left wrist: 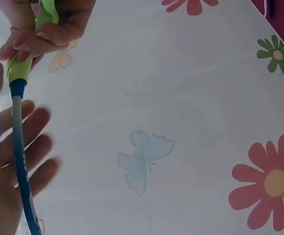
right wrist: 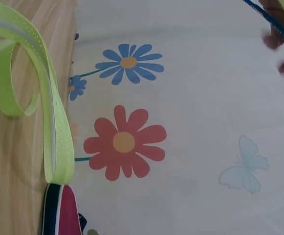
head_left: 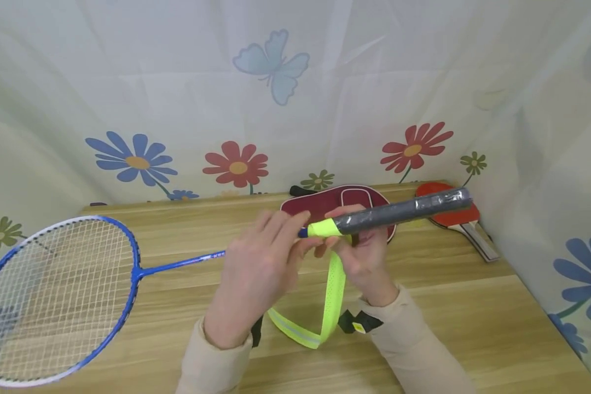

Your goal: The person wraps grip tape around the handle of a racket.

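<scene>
A blue badminton racket lies across the head view, its strung head [head_left: 59, 301] at the left and its dark grey handle [head_left: 409, 210] raised toward the right. Neon yellow-green grip tape [head_left: 332, 301] wraps the handle's lower end, and its loose length hangs in a loop down toward the table. My right hand [head_left: 366, 262] grips the racket at the taped end, thumb and fingers pinching tape and handle. Beside the shaft is my left hand [head_left: 258, 268]; in the left wrist view its fingers [left wrist: 32, 142] are spread loosely behind the blue shaft [left wrist: 22, 161].
A maroon case [head_left: 312, 205] with white piping lies at the back of the wooden table [head_left: 423, 317]. To its right rests a red table tennis paddle [head_left: 435, 216], partly behind the racket handle. A flower-print curtain [head_left: 177, 98] encloses the table.
</scene>
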A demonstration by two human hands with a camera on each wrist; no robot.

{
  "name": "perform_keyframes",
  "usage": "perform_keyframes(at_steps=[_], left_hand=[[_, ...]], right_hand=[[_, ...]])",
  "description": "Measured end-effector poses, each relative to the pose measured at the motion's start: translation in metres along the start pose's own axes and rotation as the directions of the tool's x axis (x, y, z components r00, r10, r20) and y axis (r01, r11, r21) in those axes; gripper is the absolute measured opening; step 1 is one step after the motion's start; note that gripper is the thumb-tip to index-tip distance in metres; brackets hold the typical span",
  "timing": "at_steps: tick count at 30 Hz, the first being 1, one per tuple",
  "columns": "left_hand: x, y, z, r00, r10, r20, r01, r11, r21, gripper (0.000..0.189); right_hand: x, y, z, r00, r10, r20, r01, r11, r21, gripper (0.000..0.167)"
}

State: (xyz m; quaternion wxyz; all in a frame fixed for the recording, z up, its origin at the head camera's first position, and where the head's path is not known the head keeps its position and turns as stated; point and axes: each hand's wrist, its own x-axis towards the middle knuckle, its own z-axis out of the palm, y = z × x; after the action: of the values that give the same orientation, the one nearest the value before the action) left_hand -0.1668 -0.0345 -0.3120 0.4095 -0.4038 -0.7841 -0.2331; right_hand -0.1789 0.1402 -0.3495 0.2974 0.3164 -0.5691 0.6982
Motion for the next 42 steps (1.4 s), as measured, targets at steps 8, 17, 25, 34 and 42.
perform_keyframes(at_steps=[8,17,25,34,42], left_hand=[[-0.003,-0.004,0.012,0.995,-0.082,0.064,0.102,0.887,-0.451,0.024],[0.000,-0.018,0.043,0.959,-0.212,0.190,0.183,-0.050,-0.982,0.055],[0.005,-0.012,0.047,0.942,-0.326,0.079,0.109,0.075,-0.991,0.031],[0.005,-0.006,0.047,0.873,-0.479,0.085,0.169,0.135,-0.976,0.031],[0.005,0.002,0.046,0.821,-0.569,0.053,0.217,0.224,-0.950,0.029]], right_hand=[[0.002,-0.004,0.001,0.988,0.098,-0.117,-0.069,0.972,0.225,0.032],[-0.004,-0.017,0.011,0.965,0.252,-0.072,-0.233,0.951,0.202,0.033],[-0.002,-0.020,0.012,0.951,0.306,-0.049,-0.305,0.952,0.034,0.029],[0.005,-0.017,-0.001,0.940,0.317,0.127,-0.315,0.948,-0.041,0.028],[0.004,-0.010,-0.008,0.926,0.372,0.060,-0.358,0.919,-0.167,0.036]])
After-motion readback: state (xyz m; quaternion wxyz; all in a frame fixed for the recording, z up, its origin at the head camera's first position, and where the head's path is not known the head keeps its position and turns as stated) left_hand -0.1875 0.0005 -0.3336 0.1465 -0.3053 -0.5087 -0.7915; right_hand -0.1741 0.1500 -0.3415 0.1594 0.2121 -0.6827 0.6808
